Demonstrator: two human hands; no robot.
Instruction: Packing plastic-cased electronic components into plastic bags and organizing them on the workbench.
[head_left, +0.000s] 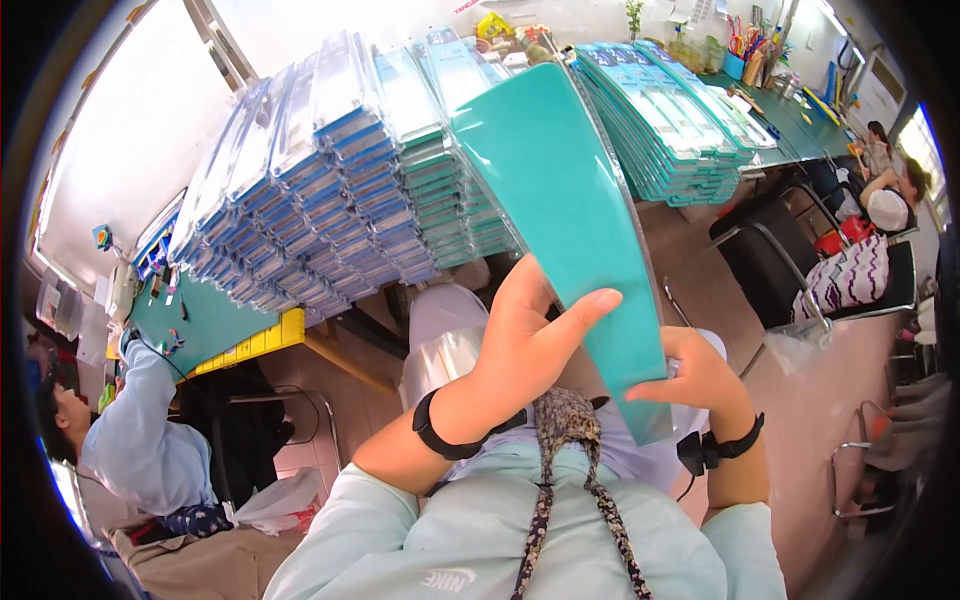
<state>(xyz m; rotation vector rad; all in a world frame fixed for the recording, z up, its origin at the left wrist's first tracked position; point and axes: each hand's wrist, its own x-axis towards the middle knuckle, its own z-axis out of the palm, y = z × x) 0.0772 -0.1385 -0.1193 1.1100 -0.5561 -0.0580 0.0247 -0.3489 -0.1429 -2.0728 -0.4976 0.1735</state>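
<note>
Between my two hands is a long, flat teal package (560, 190) with a clear plastic edge, tilted with its far end raised toward the stacks. My left hand (525, 335) is closed round its left edge, with the thumb lying across the teal face. Near its lower end, my right hand (692, 375) pinches the right edge between thumb and fingers. Behind the package's left side rise tall stacks of blue-edged clear packages (330, 170). Teal-edged packages (445, 180) are piled beside them, partly hidden by the one I hold.
Another teal package stack (670, 130) stands on the right part of the bench. Pens and tools lie on the green tabletop (800, 130) behind. A black chair (765, 250) stands at right. At left, a person in a light blue top (145, 430) sits by a yellow-edged table (250, 350).
</note>
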